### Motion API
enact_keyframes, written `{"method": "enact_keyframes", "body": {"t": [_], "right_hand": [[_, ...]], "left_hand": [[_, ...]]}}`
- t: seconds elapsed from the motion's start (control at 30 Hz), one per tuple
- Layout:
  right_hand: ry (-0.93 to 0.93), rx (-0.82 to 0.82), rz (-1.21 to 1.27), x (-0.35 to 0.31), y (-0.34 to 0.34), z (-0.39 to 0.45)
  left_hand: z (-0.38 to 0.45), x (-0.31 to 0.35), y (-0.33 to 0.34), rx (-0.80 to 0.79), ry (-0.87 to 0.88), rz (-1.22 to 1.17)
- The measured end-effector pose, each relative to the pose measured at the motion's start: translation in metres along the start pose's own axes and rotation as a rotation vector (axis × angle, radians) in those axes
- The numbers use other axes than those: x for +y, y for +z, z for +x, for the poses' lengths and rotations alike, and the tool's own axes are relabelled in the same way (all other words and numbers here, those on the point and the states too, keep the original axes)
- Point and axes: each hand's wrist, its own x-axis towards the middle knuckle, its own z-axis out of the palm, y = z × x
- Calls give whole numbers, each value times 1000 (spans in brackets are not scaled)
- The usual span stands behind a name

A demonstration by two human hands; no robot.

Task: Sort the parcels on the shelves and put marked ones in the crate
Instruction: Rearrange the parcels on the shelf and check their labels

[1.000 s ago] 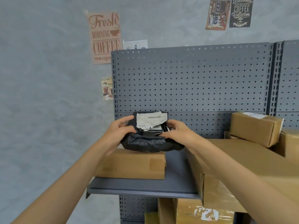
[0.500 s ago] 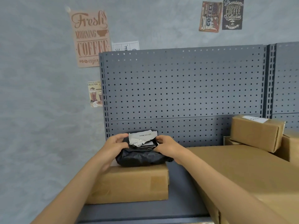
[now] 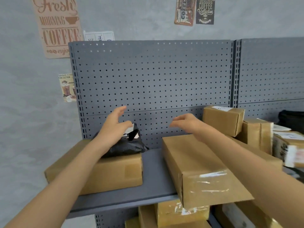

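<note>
On top of the left cardboard box (image 3: 105, 170), at the far-left end of the grey shelf (image 3: 153, 168), lies the black poly-bag parcel (image 3: 126, 147) with its crumpled white label (image 3: 130, 130) facing up and tucked back against the pegboard (image 3: 151, 79) — a resting spot that keeps the label readable and the soft bag from sliding off. Just above its left part hovers the left hand (image 3: 113, 124), fingers loosely spread and holding nothing; whether the thumb brushes the label I cannot tell. Off to the right, the right hand (image 3: 185, 123) hangs in the air over the long brown box (image 3: 197, 167), fingers lightly curved and apart, gripping nothing. That suggests the bag has been judged and left on the shelf, with the long box a likely next candidate — a guess only. More cartons crowd the right: a small labelled box (image 3: 222, 119) stacked on others, further parcels on the shelf below. No crate shows, so nothing can be said of its contents.
</note>
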Motion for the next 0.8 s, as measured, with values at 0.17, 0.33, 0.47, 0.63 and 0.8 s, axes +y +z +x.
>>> {"method": "enact_keyframes", "body": {"t": [0.17,0.33,0.47,0.63,0.8], "right_hand": [[8,34,-87,48,-63,-34],[-155,-74,-337,65,-66,-77],[-459,-160,-689,62,-35,-111],[-686,-93,-961,82,-3,-130],[-786,-14,-1135,94,3,-133]], "left_hand": [[-23,22,71,-306,-45,-6],[-39,20,120,-415,-192,31],[-51,20,133,-387,-229,22],[-65,17,126,-289,-227,59],[-78,19,112,-230,-250,49]]}}
